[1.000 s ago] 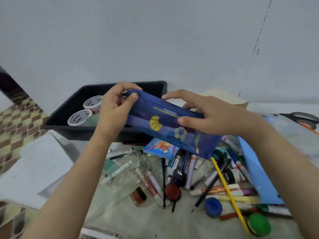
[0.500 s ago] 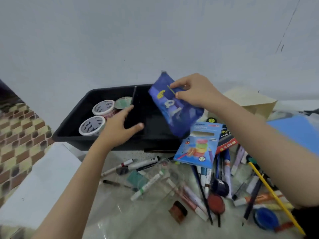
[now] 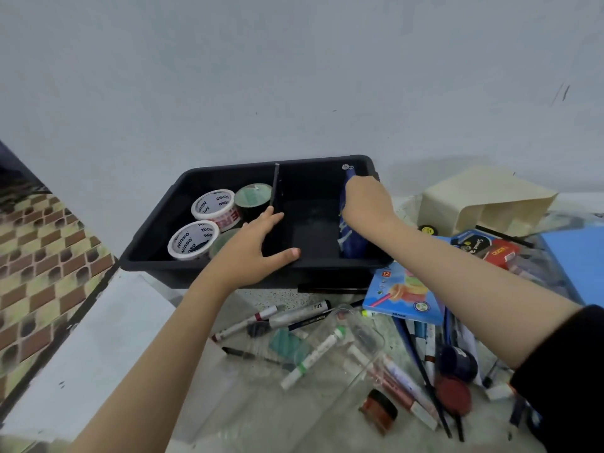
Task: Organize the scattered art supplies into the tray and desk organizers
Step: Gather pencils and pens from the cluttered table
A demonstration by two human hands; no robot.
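Pale wall backs a speckled worktop, with patterned tile floor visible past its left edge. At the worktop's rear stands a black tray (image 3: 157, 253), split by an upright divider (image 3: 275, 188).

Done so far: the tray's left compartment holds several tape rolls (image 3: 214, 207), set close together. The right compartment holds only a blue pouch (image 3: 351, 237), standing on edge against the tray's right wall.

Right hand (image 3: 367, 204) is closed on the pouch from above, the zip pull showing just beyond the fingers; the pouch appears to be at or near the tray floor, not yet released. Left hand (image 3: 258, 246) lies spread across the tray's front rim at the divider, fingers open, gripping nothing, apparently steadying the tray.

Outstanding: most of the stock. Markers (image 3: 284, 318), paint pots (image 3: 452, 395) and brushes lie heaped over the worktop's front and right. A crayon box (image 3: 405, 295) rests against the tray's front right corner. A cream organizer (image 3: 483, 201) lies tipped on its side at the rear right; what shows of its interior looks empty.

Assessment: early stage, with the bulk of sorting still to do.
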